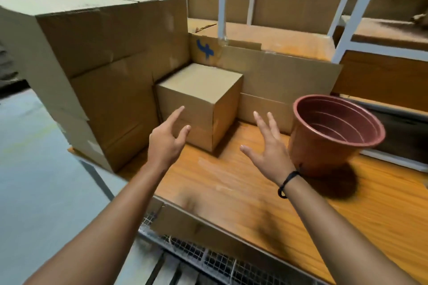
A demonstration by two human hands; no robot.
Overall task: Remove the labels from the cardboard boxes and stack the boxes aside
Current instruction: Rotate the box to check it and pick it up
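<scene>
A small plain cardboard box [199,102] stands on the orange wooden table [231,183], tucked against a tall stack of large cardboard boxes [104,60] on its left. No label shows on its visible faces. My left hand [168,139] hovers open just in front of the small box's near face, index finger close to it. My right hand [266,146] is open with fingers spread, a little to the right of the box and apart from it. Neither hand holds anything.
A terracotta-coloured plastic pot [333,132] stands right of my right hand. A flattened cardboard sheet with a blue mark [278,76] leans behind the small box. White shelf frames [347,30] rise at the back. Wire mesh [208,259] runs under the table's near edge; grey floor [41,169] lies left.
</scene>
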